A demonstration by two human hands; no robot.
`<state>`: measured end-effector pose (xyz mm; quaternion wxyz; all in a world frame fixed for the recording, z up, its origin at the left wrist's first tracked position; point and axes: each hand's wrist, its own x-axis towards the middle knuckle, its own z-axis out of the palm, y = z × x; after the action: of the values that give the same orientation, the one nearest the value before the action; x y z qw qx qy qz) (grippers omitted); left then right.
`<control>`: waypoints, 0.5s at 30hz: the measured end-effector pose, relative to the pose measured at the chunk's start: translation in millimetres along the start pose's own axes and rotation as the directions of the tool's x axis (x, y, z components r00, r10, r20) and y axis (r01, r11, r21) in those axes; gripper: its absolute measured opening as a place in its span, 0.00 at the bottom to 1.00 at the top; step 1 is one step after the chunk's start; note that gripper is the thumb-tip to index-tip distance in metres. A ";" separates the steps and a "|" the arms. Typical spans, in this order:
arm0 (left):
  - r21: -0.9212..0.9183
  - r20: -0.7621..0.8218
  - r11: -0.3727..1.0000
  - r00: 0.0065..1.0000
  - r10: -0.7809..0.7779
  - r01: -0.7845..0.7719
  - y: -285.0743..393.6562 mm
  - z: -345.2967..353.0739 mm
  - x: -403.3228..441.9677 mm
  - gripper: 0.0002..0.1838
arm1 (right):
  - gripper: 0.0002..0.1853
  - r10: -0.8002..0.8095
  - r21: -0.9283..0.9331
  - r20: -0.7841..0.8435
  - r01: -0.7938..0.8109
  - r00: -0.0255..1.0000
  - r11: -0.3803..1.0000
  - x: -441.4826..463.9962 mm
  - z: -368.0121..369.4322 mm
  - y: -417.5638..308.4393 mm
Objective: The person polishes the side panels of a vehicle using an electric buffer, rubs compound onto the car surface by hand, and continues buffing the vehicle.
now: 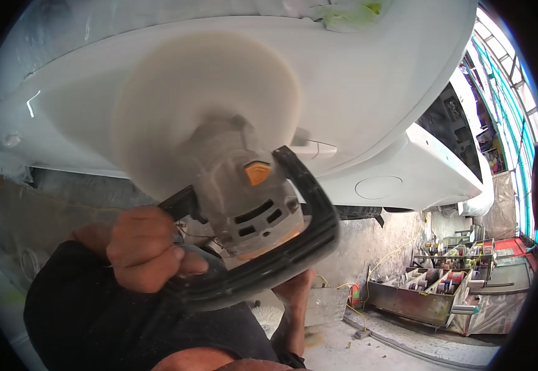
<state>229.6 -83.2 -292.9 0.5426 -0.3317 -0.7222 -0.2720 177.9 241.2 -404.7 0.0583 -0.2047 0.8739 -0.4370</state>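
Observation:
A power polisher [244, 204] with a grey body, an orange mark and a black loop handle [321, 229] fills the middle of the view. Its round pale pad [213, 80] is blurred by spinning and lies against a white car panel [355, 80]. My left hand [145, 250] is closed around the left end of the loop handle. From below, my right hand [297, 287] holds the rear of the polisher; the loop handle and tool body cover most of its fingers. A white door handle [321, 148] is just right of the pad.
The car's round fuel flap [378, 187] is to the right. A metal cart [411, 303] with tins and tools stands at lower right, near a red-topped surface [519, 247]. A yellow cord [392, 253] hangs along the wall. Green-stained covering [352, 15] is at the top.

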 end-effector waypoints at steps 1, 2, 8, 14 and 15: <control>-0.026 0.038 1.000 0.999 0.002 -0.001 -3.2 7.3 9.4 0.17 | 0.53 0.007 0.022 -0.024 -0.007 1.000 1.000 -1.5 -3.1 1.7; -0.056 0.077 0.998 0.997 0.005 -0.001 -4.6 13.8 22.1 0.17 | 0.52 0.014 0.044 -0.049 -0.012 0.999 0.999 -2.9 -6.2 3.3; -0.152 0.142 0.988 0.990 0.023 -0.001 -9.3 96.8 53.6 0.13 | 0.48 0.138 0.179 -0.281 -0.089 0.950 0.980 -29.5 -17.2 25.2; -0.190 0.235 0.980 0.972 -0.011 0.057 -4.7 172.5 70.0 0.08 | 0.47 0.329 0.397 -0.296 -0.198 0.897 0.896 -45.8 -23.1 47.3; -0.202 0.279 0.976 0.960 -0.019 0.078 -2.9 179.9 71.8 0.08 | 0.47 0.333 0.394 -0.297 -0.203 0.895 0.897 -46.4 -21.1 51.1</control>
<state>105.1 63.7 -271.1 0.3918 -0.4041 -0.7656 -0.3115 198.5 303.1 -435.6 -0.0047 0.0162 0.7972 -0.6035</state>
